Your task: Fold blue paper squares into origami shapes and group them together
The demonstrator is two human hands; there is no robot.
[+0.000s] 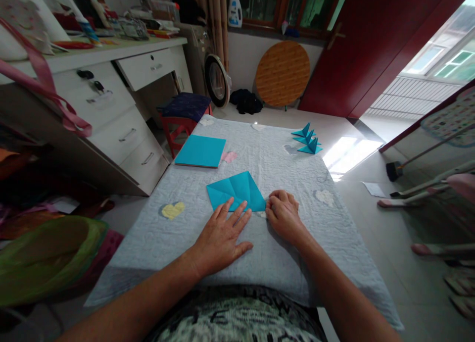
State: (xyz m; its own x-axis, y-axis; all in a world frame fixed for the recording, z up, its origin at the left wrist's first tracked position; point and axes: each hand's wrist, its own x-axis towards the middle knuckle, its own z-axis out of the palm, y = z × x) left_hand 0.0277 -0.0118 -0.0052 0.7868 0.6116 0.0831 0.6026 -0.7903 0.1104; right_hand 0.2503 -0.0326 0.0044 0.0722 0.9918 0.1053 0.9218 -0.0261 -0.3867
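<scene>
A blue sheet of origami paper (237, 187), marked with crease lines, lies partly folded on the cloth in front of me. My left hand (226, 233) rests flat on its near edge with the fingers spread. At the sheet's right corner, my right hand (282, 213) is closed, its thumb and fingers pinching the paper there. Farther left sits a square stack of blue paper (201, 151). Several small folded blue paper pieces (309, 141) with upright points stand in a row at the far right of the table.
A quilted pale cloth (178, 253) with heart patches covers the table. To the left are a white desk (122, 119) with drawers, a red stool (185, 109) and a bin with a green liner (55, 258). A washing machine (213, 79) with its door ajar stands beyond.
</scene>
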